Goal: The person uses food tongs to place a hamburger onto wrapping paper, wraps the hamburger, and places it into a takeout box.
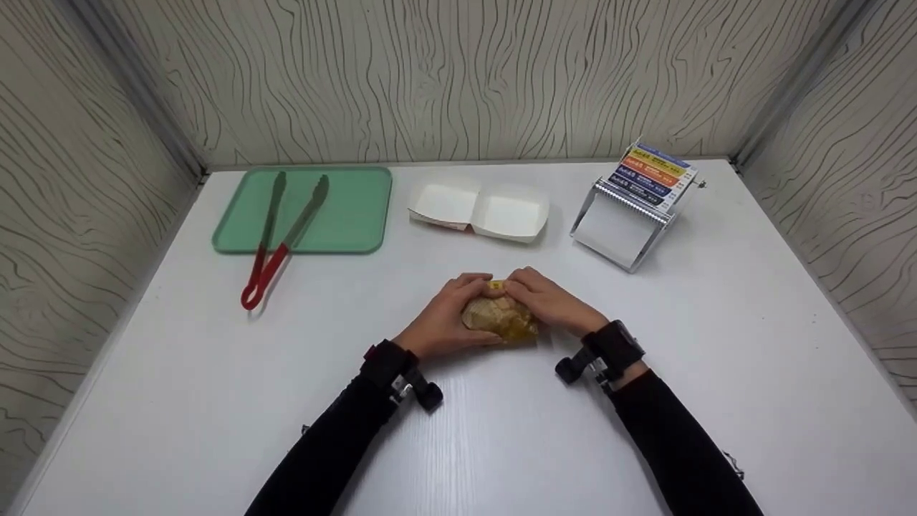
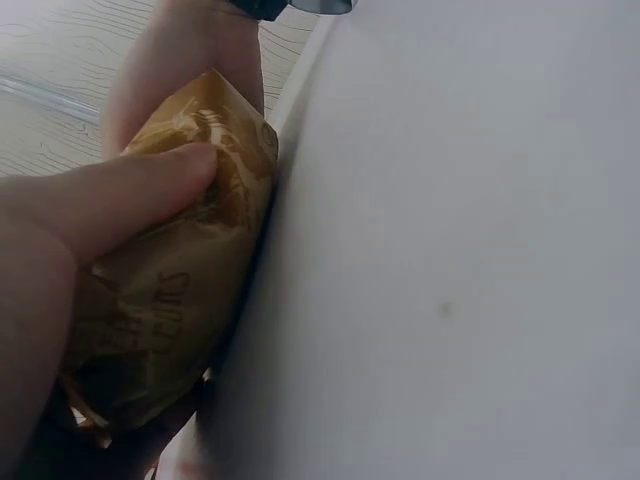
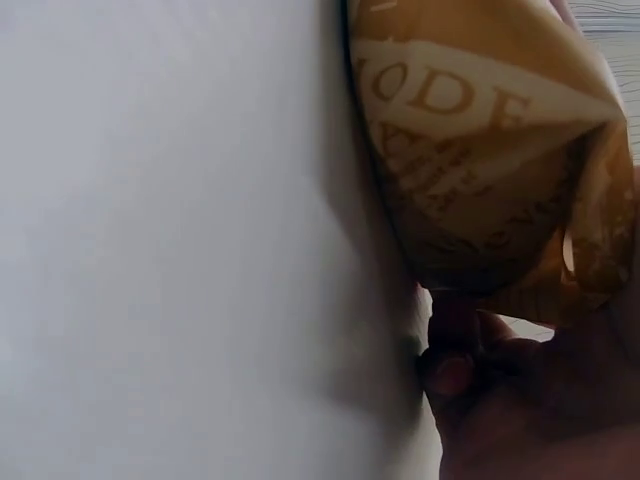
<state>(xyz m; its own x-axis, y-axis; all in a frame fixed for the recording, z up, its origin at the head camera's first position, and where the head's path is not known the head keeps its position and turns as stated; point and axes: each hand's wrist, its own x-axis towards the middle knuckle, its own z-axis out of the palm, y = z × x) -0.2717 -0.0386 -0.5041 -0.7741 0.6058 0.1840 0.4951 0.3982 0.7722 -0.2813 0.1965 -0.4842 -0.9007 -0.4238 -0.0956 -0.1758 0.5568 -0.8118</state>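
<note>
A small bundle in brown printed paper lies on the white table between the two hands. My left hand grips it from the left, its thumb along the near side. In the left wrist view that thumb presses on the crinkled wrapper. From the right, my right hand holds the far right part, fingers curled at the back edge. Between the fingertips of both hands a small yellow label shows at the far edge. Lettering is visible on the wrapper in the right wrist view. What is inside stays hidden.
Red-handled tongs lie spread across a green tray at the back left. Behind the hands stands an unfolded white paper box. A metal dispenser with rolls of coloured labels is at the back right.
</note>
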